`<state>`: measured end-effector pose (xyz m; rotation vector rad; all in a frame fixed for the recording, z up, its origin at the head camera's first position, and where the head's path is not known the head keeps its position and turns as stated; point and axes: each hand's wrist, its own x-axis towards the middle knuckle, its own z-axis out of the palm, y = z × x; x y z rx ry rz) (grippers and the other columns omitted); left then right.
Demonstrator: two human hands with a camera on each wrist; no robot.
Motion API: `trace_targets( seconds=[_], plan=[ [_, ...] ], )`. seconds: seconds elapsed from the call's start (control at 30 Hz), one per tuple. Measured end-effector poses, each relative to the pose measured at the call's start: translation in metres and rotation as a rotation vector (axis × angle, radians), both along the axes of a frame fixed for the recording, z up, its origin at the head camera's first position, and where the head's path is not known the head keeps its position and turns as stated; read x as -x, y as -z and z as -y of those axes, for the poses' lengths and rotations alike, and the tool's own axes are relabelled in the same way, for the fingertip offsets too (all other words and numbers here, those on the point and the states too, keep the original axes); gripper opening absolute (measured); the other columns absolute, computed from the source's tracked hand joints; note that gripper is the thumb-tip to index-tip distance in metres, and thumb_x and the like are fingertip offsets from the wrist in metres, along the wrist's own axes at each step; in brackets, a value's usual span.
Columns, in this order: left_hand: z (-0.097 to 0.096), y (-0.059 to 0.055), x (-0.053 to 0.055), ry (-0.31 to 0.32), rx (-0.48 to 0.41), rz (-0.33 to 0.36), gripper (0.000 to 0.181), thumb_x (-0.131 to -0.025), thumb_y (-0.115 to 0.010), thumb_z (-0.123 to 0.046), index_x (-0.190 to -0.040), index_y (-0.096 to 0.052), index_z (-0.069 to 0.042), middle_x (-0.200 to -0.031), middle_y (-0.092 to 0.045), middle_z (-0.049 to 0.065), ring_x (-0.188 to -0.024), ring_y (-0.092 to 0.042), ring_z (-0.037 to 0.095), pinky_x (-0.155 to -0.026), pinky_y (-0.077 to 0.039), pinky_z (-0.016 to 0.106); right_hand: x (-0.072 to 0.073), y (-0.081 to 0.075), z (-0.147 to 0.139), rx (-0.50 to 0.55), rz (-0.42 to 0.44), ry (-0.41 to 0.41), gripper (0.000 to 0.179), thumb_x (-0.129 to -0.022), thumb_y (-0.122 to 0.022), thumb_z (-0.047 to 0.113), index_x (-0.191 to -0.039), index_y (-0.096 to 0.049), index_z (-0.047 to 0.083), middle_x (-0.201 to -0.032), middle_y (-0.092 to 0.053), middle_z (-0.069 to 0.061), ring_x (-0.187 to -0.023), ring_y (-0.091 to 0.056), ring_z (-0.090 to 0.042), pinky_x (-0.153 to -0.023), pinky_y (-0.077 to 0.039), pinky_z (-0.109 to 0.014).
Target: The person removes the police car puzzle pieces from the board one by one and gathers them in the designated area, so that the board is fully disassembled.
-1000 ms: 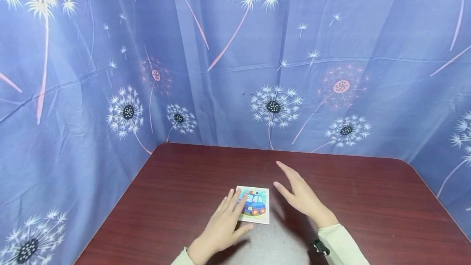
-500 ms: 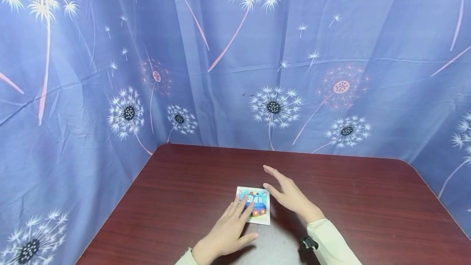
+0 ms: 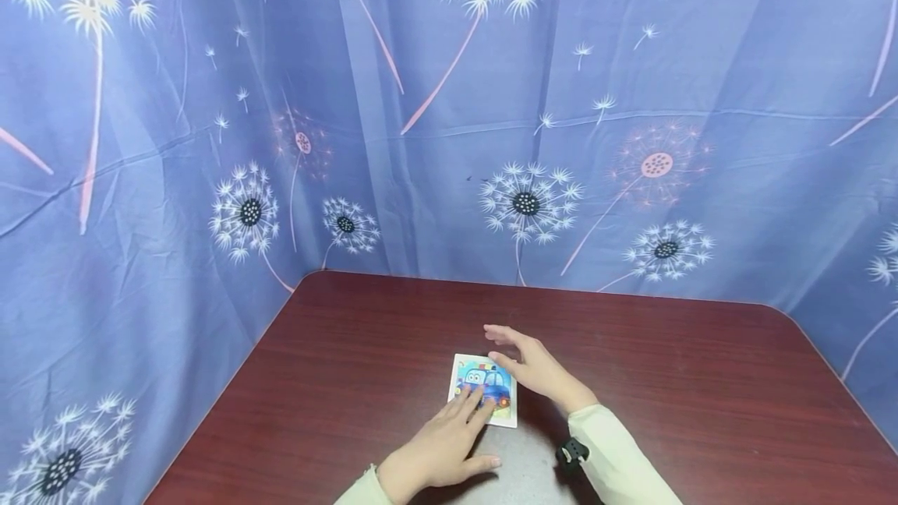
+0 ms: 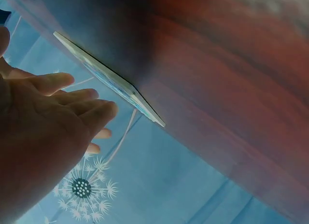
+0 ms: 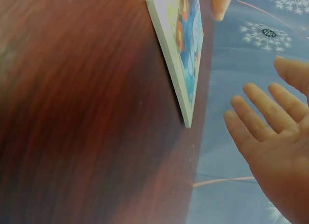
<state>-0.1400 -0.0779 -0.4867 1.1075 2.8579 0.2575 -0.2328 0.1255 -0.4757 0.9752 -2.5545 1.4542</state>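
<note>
A small square picture board [image 3: 472, 374] with a cartoon blue car and a pale rim lies flat on the table. My left hand [image 3: 445, 443] reaches over its lower left part with fingers stretched, covering some of the picture. In the left wrist view, those fingers [image 4: 96, 113] show apart from the board [image 4: 111, 81]. At the upper right corner, my right hand [image 3: 540, 371] holds nothing, thumb and fingers spread. The right wrist view shows its palm [image 5: 285, 156] facing the board [image 5: 175, 64], with space between them.
The dark red-brown wooden table [image 3: 351, 341] has rounded far corners. A blue curtain [image 3: 421, 201] with dandelion prints hangs behind it and along the left side. A black strap [image 3: 571, 453] sits at the right wrist over a pale sleeve [image 3: 617, 450].
My right hand has moved left, up to the board's upper right corner. My left hand has shifted slightly right and toward the body. The board stays in place.
</note>
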Motion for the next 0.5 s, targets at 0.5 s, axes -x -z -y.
trace_targets(
  seconds=[0.5],
  plan=[
    [-0.007,0.001,-0.001,-0.028,0.051,0.027,0.078,-0.092,-0.044,-0.064,-0.148,-0.038,-0.010,-0.155,-0.028,0.017,-0.141,-0.027,0.037,-0.109,-0.033,0.047,0.009,0.012,0.015,-0.040,0.131,-0.093,0.038,-0.094,-0.058,0.007,-0.129,-0.054,-0.007,-0.118,-0.063,-0.025,-0.107,-0.060,-0.039,-0.092,-0.046,-0.055]
  ],
)
